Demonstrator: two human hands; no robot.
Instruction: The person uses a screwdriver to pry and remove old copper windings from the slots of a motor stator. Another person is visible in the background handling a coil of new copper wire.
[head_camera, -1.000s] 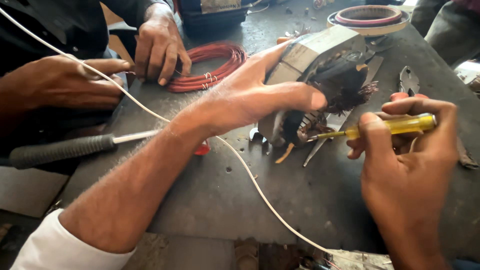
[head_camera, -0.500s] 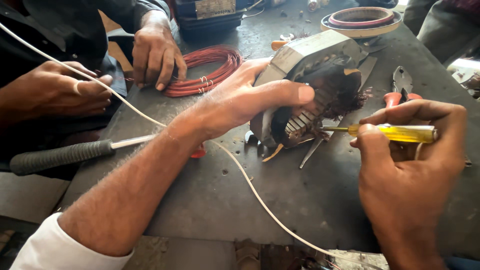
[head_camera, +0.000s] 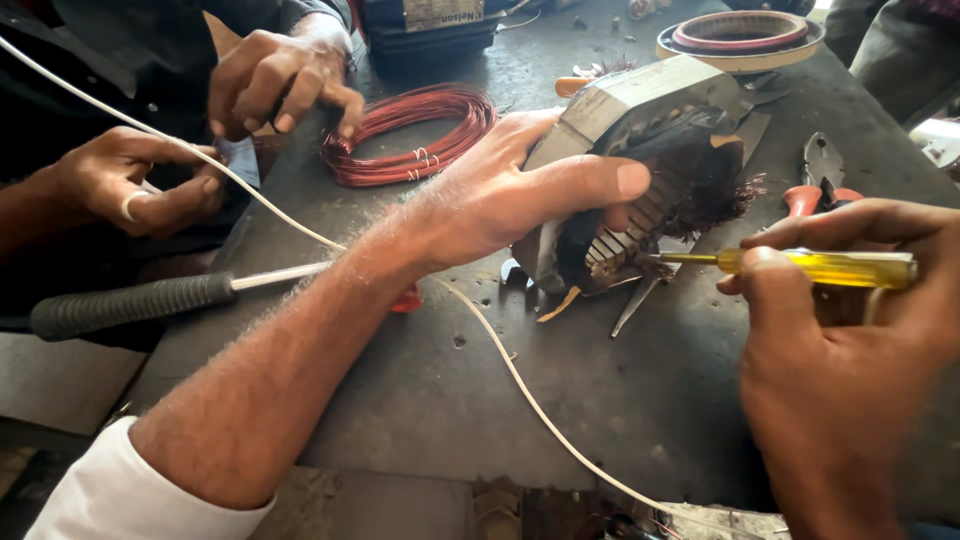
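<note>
The grey motor stator (head_camera: 640, 110) sits tilted on the dark desk (head_camera: 420, 400), left hand (head_camera: 500, 195) gripping its side. The right hand (head_camera: 850, 330) fingers clamp a yellow screwdriver (head_camera: 820, 266), tip in the slots. Behind lie a red wire coil (head_camera: 410, 135) and a dark box with a pale rectangular label (head_camera: 440, 14).

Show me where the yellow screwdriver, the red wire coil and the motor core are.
yellow screwdriver (head_camera: 820, 267): head view, on its clear yellow handle.
red wire coil (head_camera: 415, 130): head view, on the coil's near strands.
motor core (head_camera: 640, 95): head view, on its grey metal top face.
</note>
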